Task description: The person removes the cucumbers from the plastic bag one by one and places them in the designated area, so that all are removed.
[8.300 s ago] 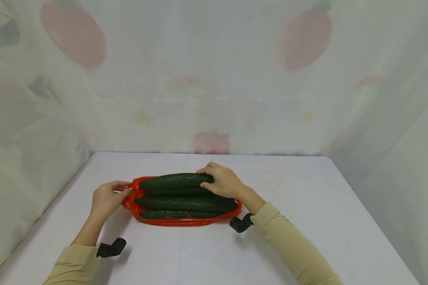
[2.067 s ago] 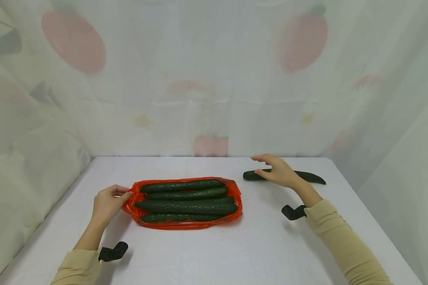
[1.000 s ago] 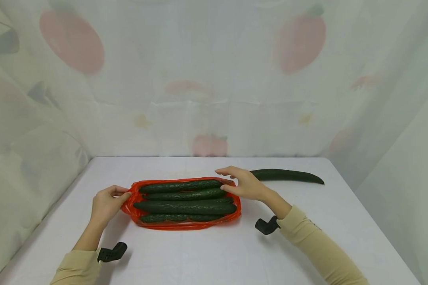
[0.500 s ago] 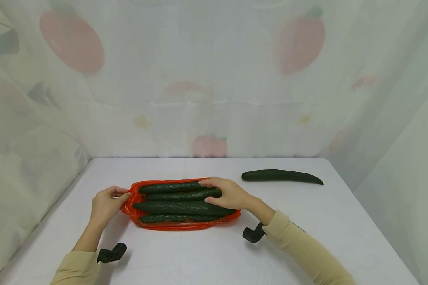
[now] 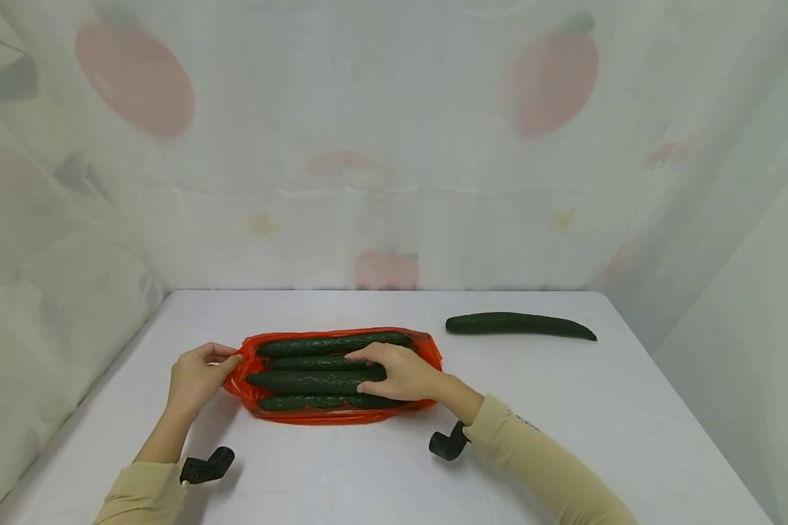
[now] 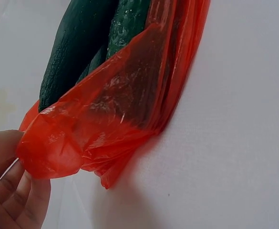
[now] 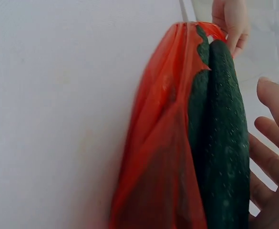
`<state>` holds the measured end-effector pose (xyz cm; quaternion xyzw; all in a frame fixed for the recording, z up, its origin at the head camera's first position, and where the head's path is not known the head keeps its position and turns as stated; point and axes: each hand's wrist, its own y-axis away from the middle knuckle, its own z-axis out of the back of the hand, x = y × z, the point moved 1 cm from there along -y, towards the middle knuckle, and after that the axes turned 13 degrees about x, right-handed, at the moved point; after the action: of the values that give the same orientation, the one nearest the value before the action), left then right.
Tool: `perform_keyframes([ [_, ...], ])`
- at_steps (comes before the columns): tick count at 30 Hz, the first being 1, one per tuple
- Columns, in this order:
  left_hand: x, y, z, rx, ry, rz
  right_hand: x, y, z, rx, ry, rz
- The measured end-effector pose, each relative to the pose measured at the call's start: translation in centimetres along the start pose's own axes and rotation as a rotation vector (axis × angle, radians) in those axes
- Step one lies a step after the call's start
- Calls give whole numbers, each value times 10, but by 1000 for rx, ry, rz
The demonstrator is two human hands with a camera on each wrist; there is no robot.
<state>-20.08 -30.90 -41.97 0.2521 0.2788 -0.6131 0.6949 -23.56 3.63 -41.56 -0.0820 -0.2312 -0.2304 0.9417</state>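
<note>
A red plastic bag (image 5: pixel 328 419) lies on the table, spread wide along its top, with several dark green cucumbers side by side in it. My left hand (image 5: pixel 195 375) pinches the bag's gathered left end between thumb and fingers; the left wrist view shows the thin red film (image 6: pixel 58 148) at the fingertips. Over the right half of the bag is my right hand (image 5: pixel 403 373), thumb and fingers spread around the thick cucumber (image 5: pixel 308 381). The right wrist view has its fingers (image 7: pixel 268 157) beside that cucumber (image 7: pixel 225 138). The palm hides the cucumbers' right ends.
One more cucumber (image 5: pixel 519 324) lies by itself at the back right of the white table (image 5: pixel 368 474). Pale curtains (image 5: pixel 381 146) with fruit prints hang behind and at both sides. Each wrist carries a small black camera (image 5: pixel 206 465).
A cucumber went from the bag to the back right of the table, where my right hand let it go. That hand then came back left over the bag. My left hand has kept its pinch.
</note>
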Motion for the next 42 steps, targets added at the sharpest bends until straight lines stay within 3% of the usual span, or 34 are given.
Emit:
perform_keyframes([
  [13,1,-2,1,10,7,4,6,-9,-10,41,74,-91],
  [22,2,-2,1,6,9,6,12,-16,-17,25,236,-119],
  [29,2,0,2,5,7,1,14,-18,-21,10,292,-132],
  [42,2,0,2,12,16,-4,14,-15,-23,-38,277,-133],
])
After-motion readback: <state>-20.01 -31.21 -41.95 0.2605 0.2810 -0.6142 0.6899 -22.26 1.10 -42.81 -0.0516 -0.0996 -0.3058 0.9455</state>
